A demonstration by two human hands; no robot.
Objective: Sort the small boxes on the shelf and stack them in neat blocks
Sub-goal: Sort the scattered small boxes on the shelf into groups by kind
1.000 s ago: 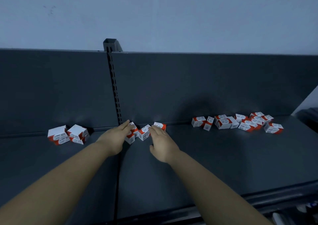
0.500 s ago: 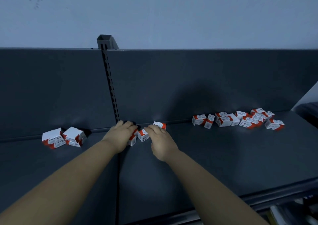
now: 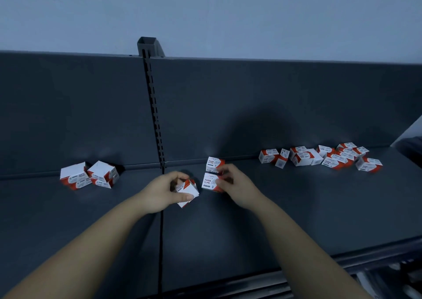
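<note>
Red-and-white boxes (image 3: 186, 192): left grip (image 3: 164, 191) clutches two, right grip (image 3: 235, 184) pinches one.

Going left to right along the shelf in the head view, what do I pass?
Small block of boxes → left hand → gripped boxes → paper clips box → right hand → scattered heap of boxes.

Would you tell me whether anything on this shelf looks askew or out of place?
Yes. The boxes at the right lie in a loose jumble, tilted and overlapping; the left cluster also sits askew.
</note>
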